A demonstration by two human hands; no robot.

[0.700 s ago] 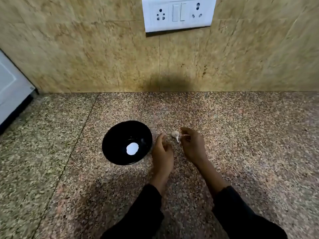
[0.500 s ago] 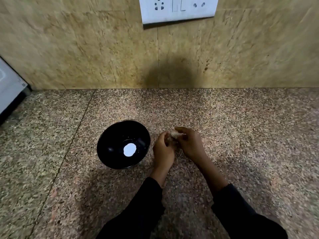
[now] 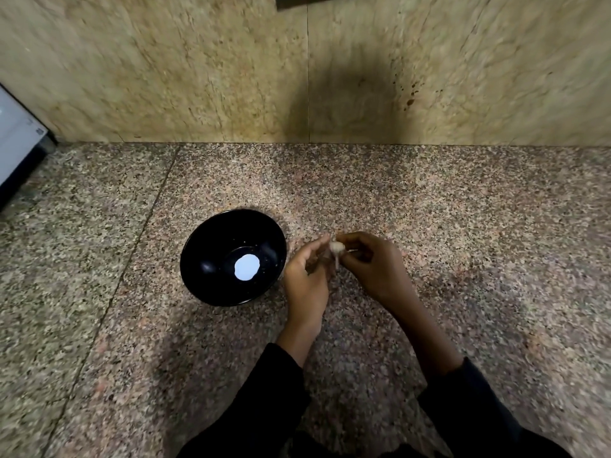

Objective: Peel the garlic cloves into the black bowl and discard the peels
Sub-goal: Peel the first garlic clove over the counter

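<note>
A pale garlic clove [image 3: 337, 248] with a thin strand of peel hanging from it is pinched between both hands, just above the granite counter. My right hand [image 3: 373, 269] grips it from the right with curled fingers. My left hand [image 3: 307, 276] meets it from the left, fingertips on the clove. The black bowl [image 3: 211, 259] stands just left of my left hand; a bright white glare spot shows at its bottom and I see no cloves in it.
The speckled granite counter [image 3: 463, 259] runs to a beige tiled wall [image 3: 198, 77] at the back. A white appliance [image 3: 16, 150] stands at the far left edge. A dark strip under a wall socket plate [image 3: 314, 0] shows at the top.
My hands have come together on the clove, which has lifted off the counter. The camera has tilted down, so the socket plate has almost left the view.
</note>
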